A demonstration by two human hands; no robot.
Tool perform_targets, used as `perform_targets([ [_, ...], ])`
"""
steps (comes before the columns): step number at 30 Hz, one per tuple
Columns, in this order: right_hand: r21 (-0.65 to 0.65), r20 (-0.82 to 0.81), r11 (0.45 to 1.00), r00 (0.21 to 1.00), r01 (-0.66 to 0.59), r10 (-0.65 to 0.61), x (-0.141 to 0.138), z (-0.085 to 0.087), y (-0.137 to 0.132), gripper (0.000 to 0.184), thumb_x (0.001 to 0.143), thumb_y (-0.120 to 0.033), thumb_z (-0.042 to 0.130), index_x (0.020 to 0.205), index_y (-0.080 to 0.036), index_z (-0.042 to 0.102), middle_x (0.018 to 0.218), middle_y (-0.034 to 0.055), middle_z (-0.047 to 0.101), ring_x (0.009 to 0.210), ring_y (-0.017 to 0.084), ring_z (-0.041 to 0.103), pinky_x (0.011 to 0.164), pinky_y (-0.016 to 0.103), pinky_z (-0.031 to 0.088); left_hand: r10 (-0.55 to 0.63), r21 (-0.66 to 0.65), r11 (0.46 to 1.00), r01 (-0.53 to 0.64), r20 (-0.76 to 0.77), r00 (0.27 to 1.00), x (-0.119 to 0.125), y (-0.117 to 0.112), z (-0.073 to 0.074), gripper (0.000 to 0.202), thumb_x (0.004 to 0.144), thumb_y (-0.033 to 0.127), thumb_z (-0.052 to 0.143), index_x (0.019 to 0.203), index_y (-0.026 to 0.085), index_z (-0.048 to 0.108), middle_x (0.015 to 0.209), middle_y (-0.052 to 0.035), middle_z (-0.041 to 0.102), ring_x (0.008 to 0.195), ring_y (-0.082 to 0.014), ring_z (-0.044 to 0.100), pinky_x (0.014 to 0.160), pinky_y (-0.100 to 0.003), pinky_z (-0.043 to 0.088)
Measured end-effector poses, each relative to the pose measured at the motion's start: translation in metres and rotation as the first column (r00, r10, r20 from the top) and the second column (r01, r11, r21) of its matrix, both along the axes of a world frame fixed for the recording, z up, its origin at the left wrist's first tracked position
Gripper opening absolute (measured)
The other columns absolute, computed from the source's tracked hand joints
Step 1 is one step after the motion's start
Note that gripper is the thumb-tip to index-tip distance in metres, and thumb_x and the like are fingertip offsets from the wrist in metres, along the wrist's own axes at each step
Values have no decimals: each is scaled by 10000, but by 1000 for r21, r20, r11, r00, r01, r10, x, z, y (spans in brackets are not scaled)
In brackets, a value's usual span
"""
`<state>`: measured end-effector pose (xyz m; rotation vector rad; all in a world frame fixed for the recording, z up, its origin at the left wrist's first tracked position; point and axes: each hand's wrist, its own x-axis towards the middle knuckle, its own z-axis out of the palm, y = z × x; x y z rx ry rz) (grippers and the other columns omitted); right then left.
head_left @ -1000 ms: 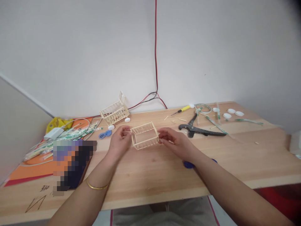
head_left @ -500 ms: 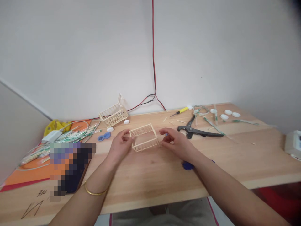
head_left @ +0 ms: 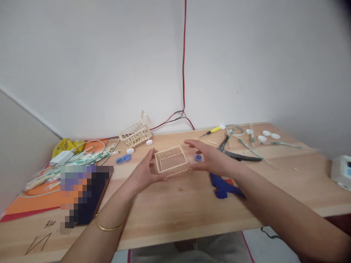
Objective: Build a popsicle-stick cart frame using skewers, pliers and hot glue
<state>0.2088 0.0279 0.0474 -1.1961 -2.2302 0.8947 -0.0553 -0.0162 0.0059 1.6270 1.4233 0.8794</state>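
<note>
A small open box frame of thin wooden sticks (head_left: 172,160) sits between my two hands, just above the wooden table (head_left: 175,208). My left hand (head_left: 145,171) takes its left end, with the thumb under the front edge and the fingers stretched up the side. My right hand (head_left: 210,159) takes the right end, fingers reaching over the far corner and thumb at the near one. A blue bottle cap (head_left: 199,157) shows in the gap between that thumb and the fingers. A blue glue gun (head_left: 222,186) lies under my right forearm.
A finished stick cart (head_left: 134,133) with white cap wheels stands near the wall. Black pliers (head_left: 237,155), a yellow screwdriver (head_left: 213,130) and white caps (head_left: 267,136) lie at the right. Two blue caps (head_left: 123,159), loose sticks on an orange sheet (head_left: 41,190) and a white box (head_left: 341,170) are around.
Both hands have opened wider around the frame and lifted it slightly. My right arm rose, uncovering the blue glue gun and the blue cap.
</note>
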Motion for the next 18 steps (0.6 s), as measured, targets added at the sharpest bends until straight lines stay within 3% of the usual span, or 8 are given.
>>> perform_targets([
  [4, -104, 7, 992, 998, -65, 66, -8, -3, 15, 791, 643, -282, 754, 1356, -243, 415, 1305, 103, 528, 1099, 255, 561, 916, 406, 473, 2, 76, 997, 0, -24, 1000, 0, 3, -8, 860, 591, 293, 788, 1332, 218, 358, 1409, -126, 408, 1244, -257, 458, 1018, -408, 400],
  [10, -69, -51, 990, 991, -127, 123, -12, -12, 23, 719, 647, -289, 751, 1307, -253, 470, 1271, 84, 557, 1174, 242, 515, 951, 408, 452, -18, 135, 990, 28, -73, 997, -2, 2, -5, 743, 621, 284, 759, 1277, 217, 417, 1320, -103, 504, 1155, -236, 538, 997, -395, 429],
  [18, -61, -43, 990, 991, -128, 125, -13, -11, 23, 716, 648, -287, 745, 1309, -249, 472, 1280, 88, 546, 1174, 233, 509, 950, 398, 450, 14, 118, 993, -1, -113, 993, -3, 2, -5, 797, 591, 317, 770, 1291, 195, 410, 1337, -111, 501, 1183, -251, 524, 1012, -396, 422],
])
